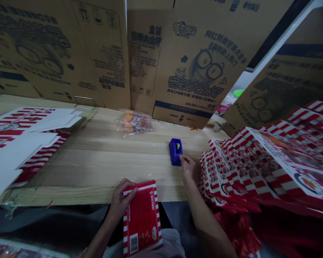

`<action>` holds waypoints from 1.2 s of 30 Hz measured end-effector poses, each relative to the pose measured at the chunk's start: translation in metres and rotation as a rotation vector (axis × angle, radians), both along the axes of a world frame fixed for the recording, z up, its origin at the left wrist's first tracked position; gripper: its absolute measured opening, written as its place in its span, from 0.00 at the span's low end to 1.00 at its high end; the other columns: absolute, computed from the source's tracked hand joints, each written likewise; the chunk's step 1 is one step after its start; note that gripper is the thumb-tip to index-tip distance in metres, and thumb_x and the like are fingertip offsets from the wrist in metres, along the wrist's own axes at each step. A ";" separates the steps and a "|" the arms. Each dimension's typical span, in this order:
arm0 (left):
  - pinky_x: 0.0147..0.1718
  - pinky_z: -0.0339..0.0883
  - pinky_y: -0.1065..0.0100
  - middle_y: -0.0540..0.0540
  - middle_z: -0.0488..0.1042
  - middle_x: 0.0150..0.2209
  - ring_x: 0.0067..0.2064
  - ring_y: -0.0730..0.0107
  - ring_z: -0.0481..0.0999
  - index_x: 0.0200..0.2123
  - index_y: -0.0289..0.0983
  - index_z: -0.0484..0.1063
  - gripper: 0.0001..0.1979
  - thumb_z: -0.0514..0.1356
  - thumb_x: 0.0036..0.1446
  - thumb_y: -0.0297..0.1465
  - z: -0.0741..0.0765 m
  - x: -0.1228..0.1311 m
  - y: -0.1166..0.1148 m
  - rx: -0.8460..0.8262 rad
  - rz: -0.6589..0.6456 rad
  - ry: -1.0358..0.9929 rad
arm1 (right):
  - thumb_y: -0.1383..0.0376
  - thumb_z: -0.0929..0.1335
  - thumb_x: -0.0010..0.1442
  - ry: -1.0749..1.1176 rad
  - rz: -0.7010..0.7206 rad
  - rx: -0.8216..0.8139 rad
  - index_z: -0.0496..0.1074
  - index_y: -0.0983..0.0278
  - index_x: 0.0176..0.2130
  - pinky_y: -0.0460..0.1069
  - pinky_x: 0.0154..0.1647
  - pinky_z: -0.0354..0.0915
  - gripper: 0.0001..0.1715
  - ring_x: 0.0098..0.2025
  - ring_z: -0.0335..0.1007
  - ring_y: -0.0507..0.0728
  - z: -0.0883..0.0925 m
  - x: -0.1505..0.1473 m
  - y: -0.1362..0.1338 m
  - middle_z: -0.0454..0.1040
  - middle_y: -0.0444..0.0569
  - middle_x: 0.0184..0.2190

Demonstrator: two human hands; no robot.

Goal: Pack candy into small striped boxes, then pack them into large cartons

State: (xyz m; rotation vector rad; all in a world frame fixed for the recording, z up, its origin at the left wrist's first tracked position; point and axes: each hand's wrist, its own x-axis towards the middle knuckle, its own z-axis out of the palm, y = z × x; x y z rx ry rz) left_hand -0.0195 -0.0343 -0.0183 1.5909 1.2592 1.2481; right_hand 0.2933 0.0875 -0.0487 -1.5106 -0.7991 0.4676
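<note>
Wooden tabletop (pixel 102 161); left hand (pixel 121 200) grips striped cardboard box (pixel 141 222), right hand (pixel 187 167) touches blue plastic dispenser (pixel 175 151), grip unclear.

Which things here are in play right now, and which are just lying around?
In hand: red striped box, gripped by the left hand; blue tape dispenser, at the right hand.
Lying about: clear snack bag; flat cartons on the left; stacked striped boxes on the right; brown cartons behind.

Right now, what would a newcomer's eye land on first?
The heap of red-and-white striped cartons fills the right side. At the near edge, the left hand grips a red box, while the right hand is at a blue tape dispenser on the wooden table. Brown shipping boxes wall the back.
</note>
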 end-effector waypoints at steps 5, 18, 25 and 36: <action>0.40 0.65 0.66 0.47 0.75 0.33 0.38 0.64 0.74 0.30 0.37 0.72 0.09 0.61 0.55 0.36 -0.001 0.001 0.002 -0.149 -0.014 -0.070 | 0.50 0.68 0.45 0.053 -0.048 0.067 0.73 0.65 0.24 0.50 0.33 0.66 0.20 0.29 0.69 0.55 -0.016 -0.008 -0.024 0.75 0.48 0.27; 0.38 0.65 0.67 0.47 0.73 0.30 0.36 0.66 0.72 0.29 0.35 0.73 0.09 0.62 0.54 0.36 0.018 0.004 0.019 -0.146 -0.058 -0.136 | 0.47 0.64 0.50 -0.006 0.267 -0.086 0.69 0.63 0.23 0.51 0.34 0.64 0.22 0.29 0.63 0.55 -0.002 -0.012 -0.056 0.66 0.45 0.21; 0.27 0.61 0.72 0.50 0.73 0.25 0.27 0.72 0.70 0.27 0.33 0.73 0.11 0.66 0.46 0.36 0.045 -0.008 0.058 -0.426 -0.418 -0.168 | 0.52 0.71 0.49 -0.126 1.099 -0.236 0.72 0.65 0.24 0.48 0.34 0.62 0.18 0.31 0.65 0.54 0.070 -0.056 -0.049 0.71 0.45 0.25; 0.31 0.61 0.73 0.50 0.75 0.24 0.28 0.73 0.70 0.25 0.33 0.76 0.05 0.65 0.40 0.28 0.052 0.000 0.070 -0.421 -0.665 -0.061 | 0.63 0.69 0.55 -0.617 1.711 -0.272 0.73 0.66 0.25 0.44 0.30 0.56 0.10 0.28 0.61 0.50 0.105 -0.108 -0.038 0.69 0.42 0.26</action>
